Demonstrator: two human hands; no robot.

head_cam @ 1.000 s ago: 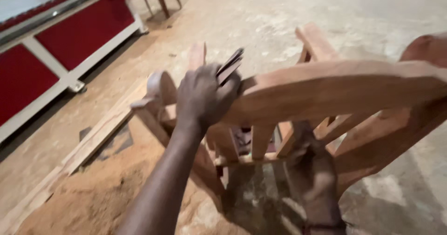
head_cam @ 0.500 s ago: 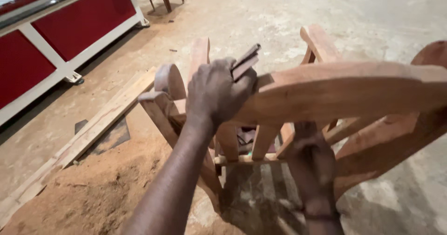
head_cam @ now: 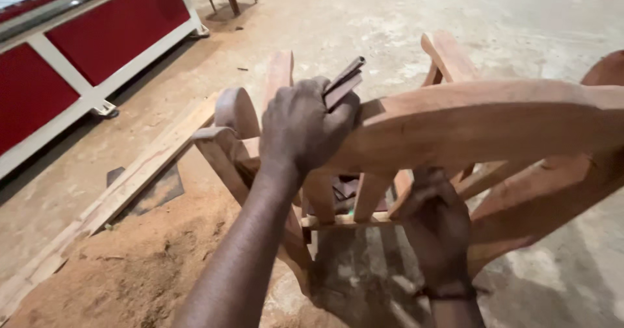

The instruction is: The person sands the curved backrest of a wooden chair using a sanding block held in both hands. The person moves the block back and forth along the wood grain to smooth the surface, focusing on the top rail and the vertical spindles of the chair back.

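The fingers of the left hand (head_cam: pixel 304 128) were curled tight around a folded piece of dark sandpaper (head_cam: pixel 343 81), pressing it against the top edge of the broad curved rail of an unfinished reddish-brown wooden chair (head_cam: pixel 481 123); the paper's free end stuck up past the knuckles. The right hand (head_cam: pixel 434 219) sat lower, under that rail, its fingers wrapped around one of the chair's slanted wooden slats (head_cam: pixel 406 185) in a closed grip. The chair lay tilted on its side, its rounded leg ends (head_cam: pixel 235 110) pointing away toward the floor.

Beside the chair's near edge, a heap of orange-brown sawdust (head_cam: pixel 123 269) spread at lower left. A long pale wooden plank (head_cam: pixel 123 188) ran along the heap's far edge, lying flat on the dusty grey concrete floor (head_cam: pixel 364 23), which stretched open beyond the chair. A red-and-white panelled machine base (head_cam: pixel 78 62) bordered the floor at upper left, well apart from the hands.
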